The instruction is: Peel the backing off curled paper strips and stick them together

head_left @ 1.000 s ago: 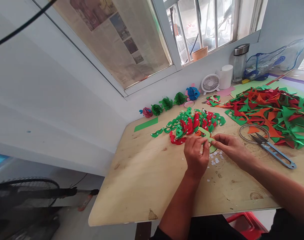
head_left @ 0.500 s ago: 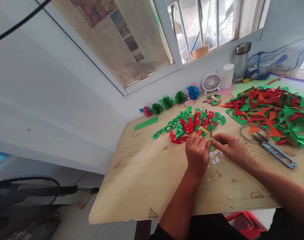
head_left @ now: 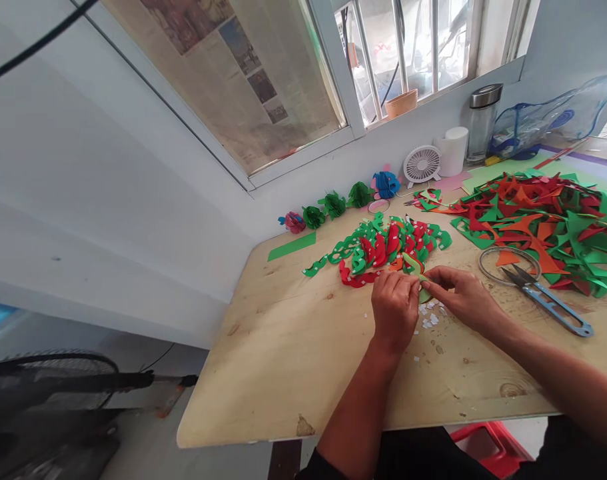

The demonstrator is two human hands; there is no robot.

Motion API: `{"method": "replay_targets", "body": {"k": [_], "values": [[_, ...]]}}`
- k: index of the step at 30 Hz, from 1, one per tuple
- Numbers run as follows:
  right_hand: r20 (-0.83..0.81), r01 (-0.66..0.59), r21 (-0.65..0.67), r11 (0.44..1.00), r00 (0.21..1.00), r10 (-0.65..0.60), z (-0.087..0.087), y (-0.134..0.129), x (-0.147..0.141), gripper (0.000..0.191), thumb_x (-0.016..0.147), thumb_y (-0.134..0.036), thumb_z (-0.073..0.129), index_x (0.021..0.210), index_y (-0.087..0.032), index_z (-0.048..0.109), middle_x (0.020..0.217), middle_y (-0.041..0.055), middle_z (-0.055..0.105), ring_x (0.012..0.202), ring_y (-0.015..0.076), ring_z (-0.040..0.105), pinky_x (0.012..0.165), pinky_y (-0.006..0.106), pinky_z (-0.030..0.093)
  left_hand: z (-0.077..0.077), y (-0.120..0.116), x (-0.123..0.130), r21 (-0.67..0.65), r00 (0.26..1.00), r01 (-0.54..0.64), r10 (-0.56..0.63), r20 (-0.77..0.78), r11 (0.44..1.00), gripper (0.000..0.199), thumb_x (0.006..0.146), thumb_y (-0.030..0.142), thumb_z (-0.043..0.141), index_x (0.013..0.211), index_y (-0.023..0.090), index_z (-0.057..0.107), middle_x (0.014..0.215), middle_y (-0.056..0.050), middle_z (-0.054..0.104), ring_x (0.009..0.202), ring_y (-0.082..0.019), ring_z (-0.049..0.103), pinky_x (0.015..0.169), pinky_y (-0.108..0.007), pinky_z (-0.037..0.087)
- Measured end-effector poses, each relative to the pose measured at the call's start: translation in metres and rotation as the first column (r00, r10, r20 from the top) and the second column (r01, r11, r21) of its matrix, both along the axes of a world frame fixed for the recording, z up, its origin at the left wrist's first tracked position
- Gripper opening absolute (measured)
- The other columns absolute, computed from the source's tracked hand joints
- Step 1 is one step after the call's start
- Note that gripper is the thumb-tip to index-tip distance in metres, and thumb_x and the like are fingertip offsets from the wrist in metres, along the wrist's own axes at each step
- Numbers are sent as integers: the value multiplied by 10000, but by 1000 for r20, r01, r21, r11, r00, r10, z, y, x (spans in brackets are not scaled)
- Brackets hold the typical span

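My left hand (head_left: 395, 308) and my right hand (head_left: 460, 293) meet over the table, both closed with fingertips pinched on a light green paper strip (head_left: 412, 264). Part of the strip rises above the fingers, and the rest is hidden by them. Just beyond my hands lies a heap of curled red and green paper chains (head_left: 383, 245) dotted with small white squares. Small white paper bits (head_left: 430, 321) are scattered on the wood beneath my right hand.
Thread snips (head_left: 553, 303) and a ring of tape (head_left: 509, 265) lie to the right, before a pile of paper offcuts (head_left: 548, 227). Paper ornaments (head_left: 334, 205), a small white fan (head_left: 422, 165) and a glass bottle (head_left: 482, 127) stand along the wall. A green strip (head_left: 292, 246) lies at the left.
Almost nothing differs. My left hand has shifted very slightly, and the light green strip between my fingers has tilted a little.
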State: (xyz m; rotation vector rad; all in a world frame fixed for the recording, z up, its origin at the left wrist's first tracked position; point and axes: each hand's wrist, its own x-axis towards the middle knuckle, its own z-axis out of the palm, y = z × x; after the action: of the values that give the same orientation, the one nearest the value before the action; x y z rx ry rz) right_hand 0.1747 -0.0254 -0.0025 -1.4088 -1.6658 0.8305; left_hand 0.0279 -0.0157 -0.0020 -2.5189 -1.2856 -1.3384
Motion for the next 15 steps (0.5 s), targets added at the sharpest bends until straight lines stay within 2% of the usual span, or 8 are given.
{"method": "replay_targets", "body": {"k": [9, 15], "values": [[-11, 23, -31, 999, 1000, -23, 2, -2, -2, 249, 802, -406, 494, 702, -190, 567, 576, -29, 448, 548, 125, 420, 510, 241, 342, 1, 0, 0, -67, 996, 9, -3, 85, 998, 117, 839, 155, 522, 781, 163, 623, 746, -38, 654, 760, -166, 551, 759, -310, 444], [-79, 15, -27, 1000, 997, -17, 3, 0, -1, 289, 793, -451, 514, 719, -186, 602, 575, -13, 521, 536, 129, 461, 492, 240, 362, 1, 1, -3, -74, 994, 49, -42, 99, 996, 109, 843, 160, 533, 839, 167, 641, 798, -34, 676, 798, -164, 561, 775, -306, 450]]}}
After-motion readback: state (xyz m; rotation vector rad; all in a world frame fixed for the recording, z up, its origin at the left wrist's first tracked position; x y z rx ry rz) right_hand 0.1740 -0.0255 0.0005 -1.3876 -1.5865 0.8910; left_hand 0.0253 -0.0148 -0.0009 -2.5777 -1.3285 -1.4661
